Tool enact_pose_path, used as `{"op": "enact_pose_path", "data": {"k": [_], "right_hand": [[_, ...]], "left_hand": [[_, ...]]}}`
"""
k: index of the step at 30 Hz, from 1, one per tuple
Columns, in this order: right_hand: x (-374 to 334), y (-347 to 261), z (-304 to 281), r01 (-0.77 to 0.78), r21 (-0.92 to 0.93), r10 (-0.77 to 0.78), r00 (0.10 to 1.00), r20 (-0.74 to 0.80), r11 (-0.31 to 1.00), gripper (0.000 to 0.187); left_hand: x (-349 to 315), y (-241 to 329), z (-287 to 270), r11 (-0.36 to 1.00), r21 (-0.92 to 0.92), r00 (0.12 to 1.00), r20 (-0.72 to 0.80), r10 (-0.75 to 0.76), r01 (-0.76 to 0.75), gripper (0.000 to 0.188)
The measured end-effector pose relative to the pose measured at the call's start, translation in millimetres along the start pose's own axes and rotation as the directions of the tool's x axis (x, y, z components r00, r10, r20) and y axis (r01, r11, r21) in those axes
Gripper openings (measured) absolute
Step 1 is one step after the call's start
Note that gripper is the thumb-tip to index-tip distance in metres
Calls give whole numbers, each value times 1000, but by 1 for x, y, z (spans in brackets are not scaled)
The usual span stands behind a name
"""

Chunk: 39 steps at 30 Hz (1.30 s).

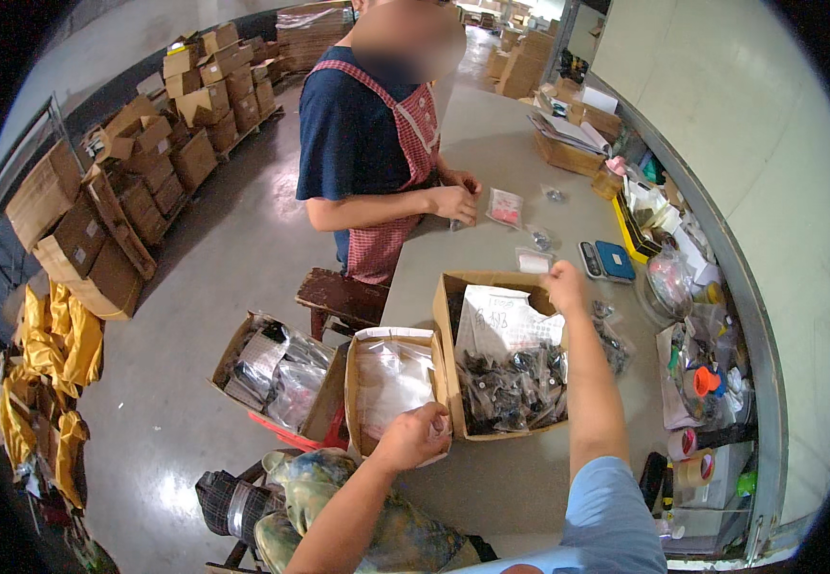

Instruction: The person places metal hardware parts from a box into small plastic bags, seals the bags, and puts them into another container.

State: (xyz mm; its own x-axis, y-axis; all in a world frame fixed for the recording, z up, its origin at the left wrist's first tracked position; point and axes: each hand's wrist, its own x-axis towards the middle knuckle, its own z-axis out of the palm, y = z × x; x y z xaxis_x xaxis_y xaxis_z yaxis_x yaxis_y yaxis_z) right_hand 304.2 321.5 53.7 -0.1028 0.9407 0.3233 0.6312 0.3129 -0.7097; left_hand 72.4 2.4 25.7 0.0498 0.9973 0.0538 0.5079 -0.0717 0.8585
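Observation:
My left hand (415, 436) is at the near right edge of a narrow cardboard box (351, 402) of clear plastic bags (394, 373). Its fingers are curled together; whatever they hold is hidden. My right hand (565, 287) is over the far right corner of a larger cardboard box (501, 436), fingers drawn together. Just beyond its fingertips lies a small clear bag with a white piece (534, 260); I cannot tell if they touch. Many small bagged black parts (515, 387) fill the larger box, with a handwritten paper sheet (501, 320) standing at its far side.
Across the table (477, 124) a person in a checked apron (377, 163) handles something small beside a bag of pink pieces (505, 207). A blue-topped scale (614, 260) and cluttered supplies line the right. At left are another box of bags (276, 373) and a wooden stool (343, 295).

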Motion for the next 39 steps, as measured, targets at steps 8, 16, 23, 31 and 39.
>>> {"op": "enact_pose_path", "data": {"k": [8,16,23,31,39], "right_hand": [[-2,26,47,209,-706,418,681,602,677,37],[-32,16,33,-1,-580,202,938,282,815,13],[-45,13,26,22,-576,66,989,132,817,11],[-69,-35,-25,-234,546,113,962,247,805,15],[-189,-181,-29,-496,514,-175,580,796,700,19]], "left_hand": [[5,1,-3,997,44,997,35,-64,63,40],[10,-11,0,994,-28,991,-79,-109,107,42],[8,-10,-8,955,-181,945,-188,-267,234,44],[-7,-13,-10,925,-346,967,-138,-216,157,46],[-27,-3,-9,559,-823,969,206,135,97,41]]}}
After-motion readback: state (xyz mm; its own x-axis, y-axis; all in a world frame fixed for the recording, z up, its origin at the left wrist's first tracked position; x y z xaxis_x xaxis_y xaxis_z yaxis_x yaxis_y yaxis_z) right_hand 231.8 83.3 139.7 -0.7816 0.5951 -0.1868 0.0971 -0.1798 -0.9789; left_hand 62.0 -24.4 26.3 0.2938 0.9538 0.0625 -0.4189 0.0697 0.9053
